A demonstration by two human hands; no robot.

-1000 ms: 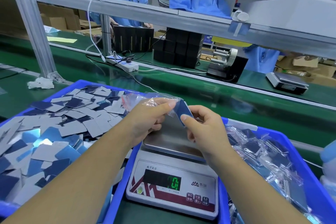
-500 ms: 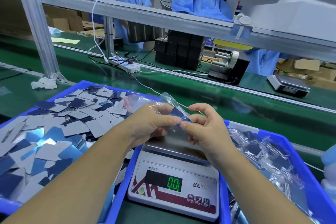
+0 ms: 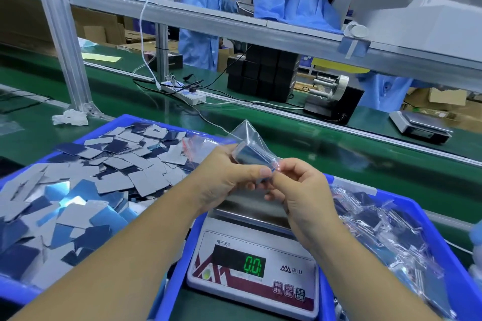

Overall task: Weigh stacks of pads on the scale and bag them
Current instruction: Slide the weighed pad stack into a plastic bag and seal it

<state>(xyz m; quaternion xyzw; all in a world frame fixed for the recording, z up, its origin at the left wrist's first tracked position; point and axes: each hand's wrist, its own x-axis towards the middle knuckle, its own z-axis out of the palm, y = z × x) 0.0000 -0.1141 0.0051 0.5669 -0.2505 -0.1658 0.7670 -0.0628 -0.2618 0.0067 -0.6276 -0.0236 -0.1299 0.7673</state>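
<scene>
A small clear bag (image 3: 250, 144) containing a stack of pads (image 3: 251, 157) is held above the scale (image 3: 254, 266) between both hands. The bag body is gripped by the left hand (image 3: 229, 180), with the thumb laid across the lower edge and the fingers curled behind the stack. The bag mouth, marked by a thin red strip, is pinched between thumb and forefinger of the right hand (image 3: 300, 190). The strip is judged to be a press seal, and the two-handed grip is judged to steady the stack while the opening is pressed closed. Whether the seal is fully closed cannot be determined.

The scale platform directly beneath the hands is partly hidden by them, and a reading of 0.0 is shown on the green display. From this it is judged that weighing of this stack is complete and that bagging is the step in hand.

Left of the scale, loose grey and blue pads (image 3: 86, 190) are heaped in a blue bin (image 3: 135, 120), within reach of the left hand. Right of the scale, filled clear bags (image 3: 386, 232) are piled in a second blue bin (image 3: 459, 276), on the side of the right hand; it is judged to be the destination of the held bag. Both bins and the scale stand on a green conveyor belt (image 3: 326, 143).
</scene>
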